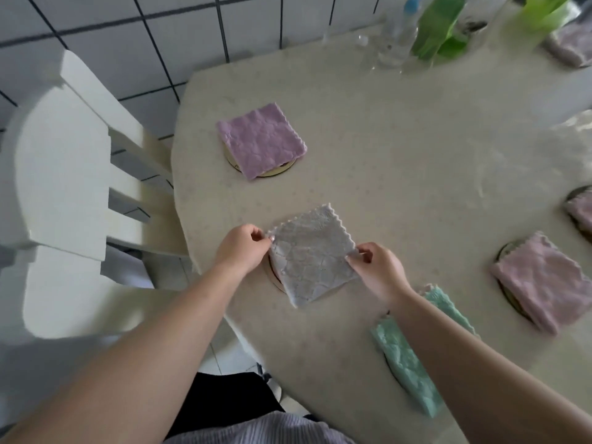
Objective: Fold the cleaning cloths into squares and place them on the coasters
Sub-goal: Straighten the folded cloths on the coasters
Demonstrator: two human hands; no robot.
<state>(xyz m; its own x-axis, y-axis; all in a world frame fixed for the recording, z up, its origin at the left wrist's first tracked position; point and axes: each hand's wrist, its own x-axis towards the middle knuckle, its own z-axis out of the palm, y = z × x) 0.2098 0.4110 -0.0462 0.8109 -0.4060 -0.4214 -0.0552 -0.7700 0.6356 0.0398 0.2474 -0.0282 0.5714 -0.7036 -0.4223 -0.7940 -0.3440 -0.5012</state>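
A folded grey cloth (312, 254) lies over a round coaster (275, 277) near the table's front edge. My left hand (242, 248) pinches its left corner and my right hand (378, 267) pinches its right corner. A folded purple cloth (261, 139) rests on a coaster (270, 173) farther back. A pink folded cloth (544, 280) covers a coaster (506, 248) at the right. A mint cloth (407, 360) lies on another coaster, partly hidden by my right forearm.
A white chair (64, 187) stands left of the beige table (400, 155). A clear bottle (397, 36) and green packaging (439, 27) sit at the back. More folded cloths show at the right edge (581, 209) and the far right corner (573, 43).
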